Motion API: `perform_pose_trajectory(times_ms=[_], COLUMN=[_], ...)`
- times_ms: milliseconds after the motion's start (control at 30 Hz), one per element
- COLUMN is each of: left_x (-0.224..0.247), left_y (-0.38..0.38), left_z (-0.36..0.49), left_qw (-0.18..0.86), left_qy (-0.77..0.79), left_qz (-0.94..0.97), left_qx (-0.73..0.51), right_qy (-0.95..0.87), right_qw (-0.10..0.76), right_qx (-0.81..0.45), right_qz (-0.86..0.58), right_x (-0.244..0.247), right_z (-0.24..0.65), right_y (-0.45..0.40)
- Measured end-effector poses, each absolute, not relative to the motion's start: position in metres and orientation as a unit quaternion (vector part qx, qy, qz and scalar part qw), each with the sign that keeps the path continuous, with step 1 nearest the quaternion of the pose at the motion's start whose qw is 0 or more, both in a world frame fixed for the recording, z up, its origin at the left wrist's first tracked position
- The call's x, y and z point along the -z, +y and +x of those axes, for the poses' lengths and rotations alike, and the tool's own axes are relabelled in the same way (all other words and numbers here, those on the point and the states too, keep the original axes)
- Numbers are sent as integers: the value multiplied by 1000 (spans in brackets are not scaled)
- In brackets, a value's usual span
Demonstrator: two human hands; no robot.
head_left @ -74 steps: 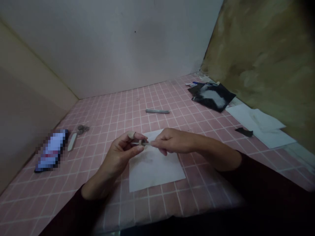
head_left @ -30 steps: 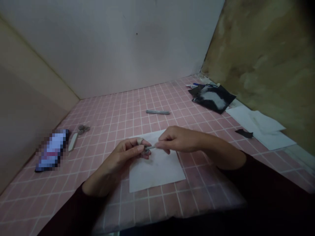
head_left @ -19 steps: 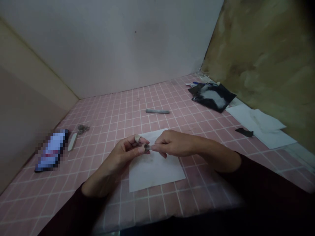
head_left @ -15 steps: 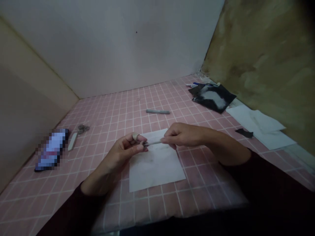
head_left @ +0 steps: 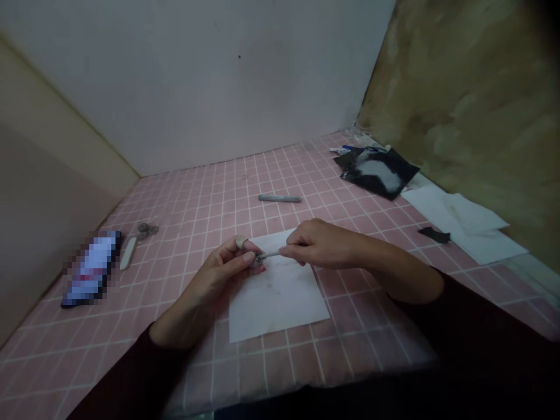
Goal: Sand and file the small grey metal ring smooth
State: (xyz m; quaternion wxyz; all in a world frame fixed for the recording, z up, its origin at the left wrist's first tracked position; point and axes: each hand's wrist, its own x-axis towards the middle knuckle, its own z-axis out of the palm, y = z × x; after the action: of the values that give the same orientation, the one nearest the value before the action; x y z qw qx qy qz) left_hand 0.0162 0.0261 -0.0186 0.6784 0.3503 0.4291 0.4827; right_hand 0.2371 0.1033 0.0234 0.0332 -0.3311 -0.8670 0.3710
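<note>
Between its thumb and fingers, my left hand (head_left: 231, 259) pinches a small grey ring-like piece (head_left: 257, 261); a pale wrap goes round one finger. My right hand (head_left: 317, 242) grips a thin grey stick (head_left: 272, 254), whose tip touches the small piece. Both hands are above a white paper sheet (head_left: 277, 300) with faint grey smudges. Fingers partly hide the small piece, so its exact shape is unclear.
On the pink checked tabletop (head_left: 192, 216) are a grey rod (head_left: 279, 199), small rings (head_left: 146, 229), a white strip (head_left: 128, 253) and a blurred phone (head_left: 91, 268). At right are a black sheet with white powder (head_left: 380, 172), papers (head_left: 468, 227) and a black scrap (head_left: 434, 234).
My right hand and the stick have moved slightly left, closer to my left hand. My left thumb has shifted up a little on the small piece.
</note>
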Motion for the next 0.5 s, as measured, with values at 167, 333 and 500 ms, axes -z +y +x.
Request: perform_pose_trajectory(times_ms=[167, 333, 500], left_x=[16, 12, 15], left_y=[25, 25, 27], left_z=[17, 16, 15], left_qw=[686, 697, 703], left_qy=[427, 419, 418], left_qz=[335, 333, 327], left_qx=[-484, -477, -474], right_qy=[-867, -860, -862], right_qw=[39, 61, 56], right_qx=[-386, -403, -399], right_qz=[-314, -307, -308], right_x=[-29, -35, -37], right_z=[247, 259, 261], right_y=[107, 114, 114])
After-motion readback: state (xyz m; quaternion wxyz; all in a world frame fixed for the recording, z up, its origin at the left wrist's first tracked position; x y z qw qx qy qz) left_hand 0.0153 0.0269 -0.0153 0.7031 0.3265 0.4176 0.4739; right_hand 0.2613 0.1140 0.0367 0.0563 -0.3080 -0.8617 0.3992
